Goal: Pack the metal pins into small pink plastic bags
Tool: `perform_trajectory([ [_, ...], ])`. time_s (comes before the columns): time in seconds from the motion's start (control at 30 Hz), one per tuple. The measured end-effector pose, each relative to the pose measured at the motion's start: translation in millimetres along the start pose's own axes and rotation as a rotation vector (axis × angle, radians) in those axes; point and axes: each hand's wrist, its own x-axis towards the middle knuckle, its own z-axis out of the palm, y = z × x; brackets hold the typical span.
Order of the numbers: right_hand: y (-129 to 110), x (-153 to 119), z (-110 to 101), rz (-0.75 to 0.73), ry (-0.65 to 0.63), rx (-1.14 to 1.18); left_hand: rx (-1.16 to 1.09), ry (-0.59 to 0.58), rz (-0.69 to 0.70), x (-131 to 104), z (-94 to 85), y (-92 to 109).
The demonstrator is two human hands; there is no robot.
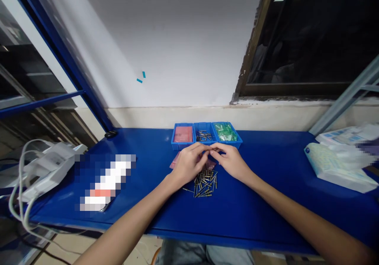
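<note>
Pink bag partly covered by left hand. Bins: rivets, green packets. Fingers narrowed, right hand likewise; hold indiscernible.

Loosely heaped slender metal rivets

Room is left on the table between the right hand and the packages at the right, and between the left hand and a blurred item. Straight ahead, passage is blocked by three blue bins, with the wall behind. Nearer than the hands, way is barred by loose rivets.
</note>
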Motion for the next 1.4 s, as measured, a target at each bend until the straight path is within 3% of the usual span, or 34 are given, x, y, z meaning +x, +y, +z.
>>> perform_trajectory([
  [0.37, -13, -3, 1, -0.161, 0.052, -0.301, 0.356, -0.052, 0.064, -5, -2.1, -16],
  [0.63, -9, 0, 1, -0.115, 0.024, -0.243, 0.122, -0.010, -0.033, -2, -2.5, -10],
  [0.83, -8, -1, 6, 0.045, -0.120, 0.070, -0.031, 0.045, -0.061, 1, -1.1, -5],
  [0.97, -13, -1, 8, 0.109, -0.122, 0.161, -0.021, 0.051, -0.091, 1, -1.2, -9],
  [1.17, -17, -2, 4, -0.013, 0.022, -0.060, 0.114, -0.074, 0.006, -2, -3.2, -13],
  [1.4, -33, -5, -1, -0.121, 0.007, -0.275, 0.228, -0.111, -0.032, -3, -5.7, -8],
])
